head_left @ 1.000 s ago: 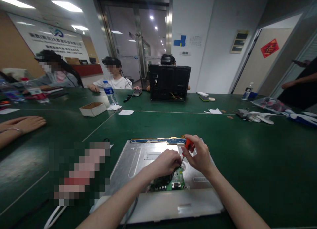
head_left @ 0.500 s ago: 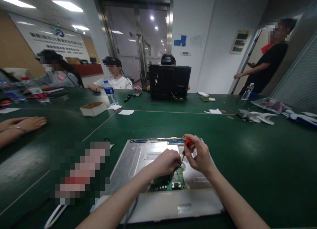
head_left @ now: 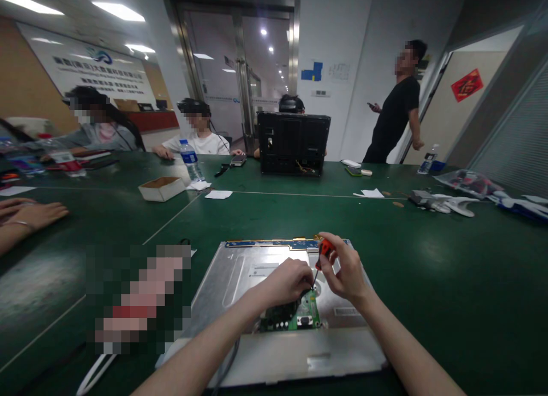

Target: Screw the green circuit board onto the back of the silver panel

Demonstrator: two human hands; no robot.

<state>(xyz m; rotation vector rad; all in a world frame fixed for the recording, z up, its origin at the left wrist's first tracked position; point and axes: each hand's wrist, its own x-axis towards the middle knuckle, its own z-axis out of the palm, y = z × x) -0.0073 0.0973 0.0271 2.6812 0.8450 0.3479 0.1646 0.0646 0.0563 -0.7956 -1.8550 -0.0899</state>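
Observation:
A silver metal display panel (head_left: 355,344) lies flat on the green table before me. On its middle is a green circuit board (head_left: 314,310), partly covered by my left hand and forearm. My right hand (head_left: 345,267) grips a red and black screwdriver (head_left: 326,249) by its handle. The thin shaft points down to the upper edge of the board. Close beside the tip, my left hand (head_left: 293,279) has its fingers pinched together; whatever they hold, if anything, is hidden. A blue circuit strip (head_left: 265,244) runs along the panel's far edge.
A blurred-out pinkish object (head_left: 145,293) with white cords lies left of the panel. Farther off are a small open box (head_left: 161,189), a water bottle (head_left: 190,161) and an upright black monitor (head_left: 293,143). Another person's hands (head_left: 34,218) rest at the left. Several people are around.
My hands and the screwdriver look nearly unchanged. The standing person in black has moved left, away from the doorway. The other person's hands at the left have shifted slightly left.

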